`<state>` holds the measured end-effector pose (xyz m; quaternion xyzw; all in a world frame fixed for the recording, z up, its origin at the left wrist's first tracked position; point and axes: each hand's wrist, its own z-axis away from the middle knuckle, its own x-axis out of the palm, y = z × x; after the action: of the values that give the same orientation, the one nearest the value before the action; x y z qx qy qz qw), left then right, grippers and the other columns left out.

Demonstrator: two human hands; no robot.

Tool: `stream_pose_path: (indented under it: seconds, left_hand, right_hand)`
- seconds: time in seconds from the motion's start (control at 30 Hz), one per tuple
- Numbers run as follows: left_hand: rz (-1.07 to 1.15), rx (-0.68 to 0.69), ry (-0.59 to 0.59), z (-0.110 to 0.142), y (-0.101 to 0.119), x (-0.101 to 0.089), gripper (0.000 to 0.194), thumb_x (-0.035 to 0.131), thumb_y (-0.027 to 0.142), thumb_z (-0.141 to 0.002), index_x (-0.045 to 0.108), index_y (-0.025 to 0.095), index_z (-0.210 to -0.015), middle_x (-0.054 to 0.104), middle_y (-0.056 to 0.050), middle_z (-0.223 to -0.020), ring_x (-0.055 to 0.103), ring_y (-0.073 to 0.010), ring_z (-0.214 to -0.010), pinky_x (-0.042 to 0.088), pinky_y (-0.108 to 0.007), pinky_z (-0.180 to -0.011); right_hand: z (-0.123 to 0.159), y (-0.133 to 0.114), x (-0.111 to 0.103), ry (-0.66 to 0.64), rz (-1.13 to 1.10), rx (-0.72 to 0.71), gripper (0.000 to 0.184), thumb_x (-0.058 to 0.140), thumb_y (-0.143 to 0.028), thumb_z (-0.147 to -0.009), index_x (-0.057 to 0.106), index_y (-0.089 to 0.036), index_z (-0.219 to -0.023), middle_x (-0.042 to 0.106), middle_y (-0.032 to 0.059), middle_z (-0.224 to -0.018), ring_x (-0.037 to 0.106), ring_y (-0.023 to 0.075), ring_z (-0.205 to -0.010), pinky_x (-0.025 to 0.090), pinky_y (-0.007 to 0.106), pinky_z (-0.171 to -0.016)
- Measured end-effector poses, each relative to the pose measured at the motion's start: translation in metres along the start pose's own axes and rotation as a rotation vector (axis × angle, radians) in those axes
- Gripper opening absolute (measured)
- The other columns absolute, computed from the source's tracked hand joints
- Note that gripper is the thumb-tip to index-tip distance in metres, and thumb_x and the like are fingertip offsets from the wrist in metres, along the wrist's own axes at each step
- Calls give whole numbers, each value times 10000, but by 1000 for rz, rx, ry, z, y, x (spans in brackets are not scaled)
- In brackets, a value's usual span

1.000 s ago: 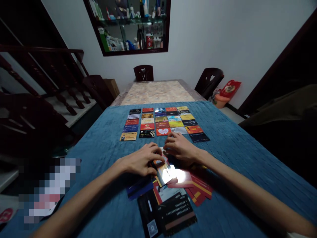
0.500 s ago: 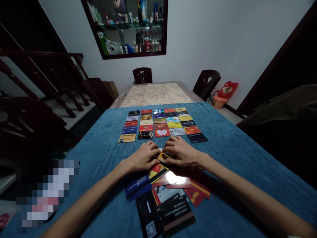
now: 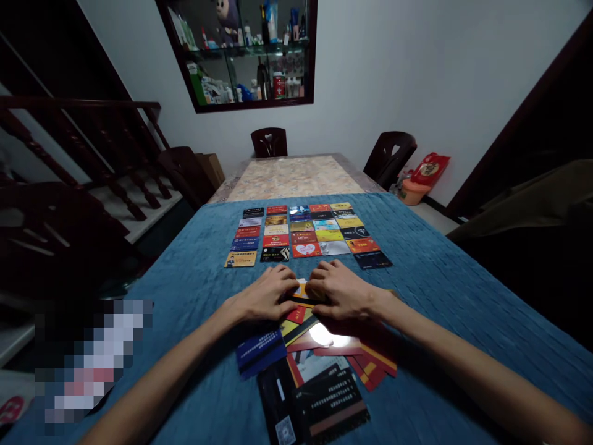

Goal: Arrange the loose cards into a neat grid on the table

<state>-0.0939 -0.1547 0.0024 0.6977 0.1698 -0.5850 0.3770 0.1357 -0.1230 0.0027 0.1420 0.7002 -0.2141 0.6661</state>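
Observation:
My left hand has its fingers and thumb closed on the left end of an orange-yellow card with a black stripe. On its right end, my right hand is closed in the same way. Fingers cover both ends, and whether other cards lie under it I cannot tell. Just below sit loose, overlapping cards: a blue card, a yellow card with a dark stripe, a shiny card reflecting light, red cards and black cards. Beyond my fingers, columns of cards lie face up, among them a heart card.
A blue cloth covers the near part of the table, with a patterned tabletop beyond. Dark wooden chairs stand around it. A blurred-out object is at the left edge. A glass-shelved cabinet is set in the wall.
The orange-yellow card, slanted before, now lies more nearly level between my hands. My right hand has shifted slightly. The whole view has moved a little.

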Motion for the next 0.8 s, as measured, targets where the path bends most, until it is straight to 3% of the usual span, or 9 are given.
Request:
stream_pose_path:
  seconds: [0.33,0.63,0.8]
  left_hand:
    - [-37,64,24,0,-4,1,188,601,272,-888,662,185,-1043,619,-89,-1120,541,-235,-1053,428,-405,-964]
    - [109,41,150,-4,-20,7,256,453,138,-917,685,164,-1022,671,-81,-1015,595,-191,-968,496,-344,-894]
    - [153,-41,244,-7,-26,14,222,472,105,-878,676,169,-941,672,-69,-952,610,-194,-938,522,-340,-859]
  right_hand:
    - [1,4,-5,5,2,-30,217,656,-344,-832,690,-173,-961,681,92,-957,525,259,-951,346,385,-811]
    - [-1,20,1,162,-79,-69,238,497,-236,-955,724,-168,-965,700,86,-844,540,220,-855,379,349,-767]
    - [-5,32,11,228,-85,-21,210,507,-163,-938,715,-167,-968,693,92,-845,548,214,-848,385,329,-740]
